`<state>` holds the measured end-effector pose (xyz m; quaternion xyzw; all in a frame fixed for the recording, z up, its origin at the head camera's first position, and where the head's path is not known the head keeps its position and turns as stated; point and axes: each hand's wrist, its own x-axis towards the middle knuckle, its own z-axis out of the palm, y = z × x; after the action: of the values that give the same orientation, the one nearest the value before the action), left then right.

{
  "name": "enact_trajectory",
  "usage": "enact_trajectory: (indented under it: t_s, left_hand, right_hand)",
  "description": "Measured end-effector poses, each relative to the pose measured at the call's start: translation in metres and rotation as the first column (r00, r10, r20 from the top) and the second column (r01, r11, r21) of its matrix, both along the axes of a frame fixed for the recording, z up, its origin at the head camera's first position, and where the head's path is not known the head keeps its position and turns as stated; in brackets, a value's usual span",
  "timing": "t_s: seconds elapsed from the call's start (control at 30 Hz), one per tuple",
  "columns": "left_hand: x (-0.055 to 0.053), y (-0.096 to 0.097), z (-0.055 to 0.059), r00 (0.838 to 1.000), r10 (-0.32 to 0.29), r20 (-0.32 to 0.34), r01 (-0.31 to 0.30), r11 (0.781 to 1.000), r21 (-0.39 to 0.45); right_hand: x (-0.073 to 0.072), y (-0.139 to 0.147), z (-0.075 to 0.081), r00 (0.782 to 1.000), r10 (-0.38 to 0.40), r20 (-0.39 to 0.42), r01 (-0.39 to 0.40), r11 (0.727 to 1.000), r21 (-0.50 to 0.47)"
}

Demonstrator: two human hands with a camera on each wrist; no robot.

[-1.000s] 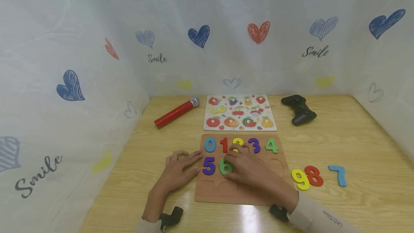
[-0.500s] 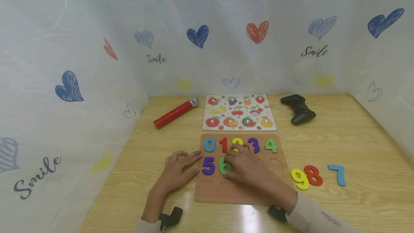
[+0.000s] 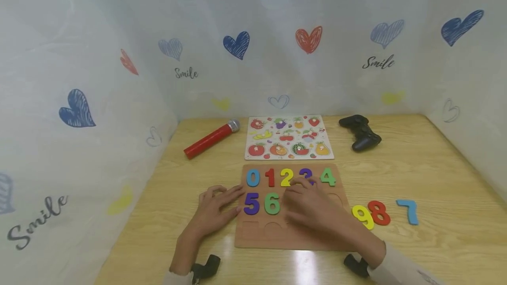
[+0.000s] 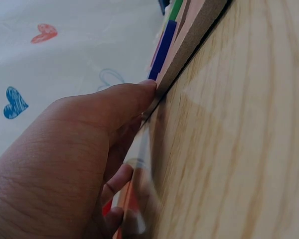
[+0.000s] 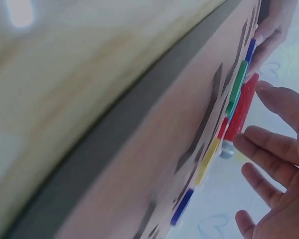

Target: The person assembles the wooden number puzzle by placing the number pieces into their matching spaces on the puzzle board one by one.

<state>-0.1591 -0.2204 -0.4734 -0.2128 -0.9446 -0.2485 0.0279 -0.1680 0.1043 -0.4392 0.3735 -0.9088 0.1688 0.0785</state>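
Note:
A brown wooden number board [image 3: 259, 242] lies in front of me, holding blue 0, red 1, yellow 2 [image 3: 287, 178], purple 3 [image 3: 306, 172], green 4 [image 3: 330, 179], purple 5 [image 3: 253, 203] and green 6 [image 3: 267, 204]. My left hand [image 3: 215, 213] rests at the board's left edge; in the left wrist view its thumb [image 4: 139, 94] touches that edge near the 5. Just right of the 6, my right hand [image 3: 310, 203] hovers over the board, partly covering the 3. The right wrist view shows its fingers [image 5: 269, 144] spread apart, holding nothing.
Right of the board lie a yellow 9 [image 3: 370, 220], a red 8 [image 3: 379, 213] and a blue 7 [image 3: 412, 215]. Behind it are a fruit puzzle [image 3: 273, 157], a red microphone [image 3: 210, 140] and a black game controller [image 3: 361, 133]. Heart-printed curtains [image 3: 245, 82] enclose the table.
My right hand has come away from the green 6 and shifted slightly right, uncovering the 6 and the yellow 2. My left hand stays at the board's edge. The head view has turned slightly.

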Motion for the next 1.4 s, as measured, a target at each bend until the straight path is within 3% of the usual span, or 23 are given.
enact_trajectory:
  t_s: [0.33, 1.03, 1.4]
  left_hand:
    - [0.001, -0.002, -0.002, 1.000, 0.005, -0.008, -0.005, 1.000, 0.014]
    - [0.001, -0.002, -0.004, 0.999, -0.003, -0.052, 0.004, 1.000, 0.016]
    - [-0.001, -0.003, -0.007, 0.999, 0.005, -0.049, -0.004, 1.000, 0.013]
  right_hand:
    - [0.005, 0.031, -0.003, 1.000, -0.017, 0.007, 0.016, 0.999, 0.038]
    - [0.017, 0.096, -0.007, 0.993, -0.061, -0.105, 0.058, 0.998, -0.033]
    - [0.023, 0.121, -0.006, 0.989, -0.115, -0.089, 0.110, 0.992, -0.053]
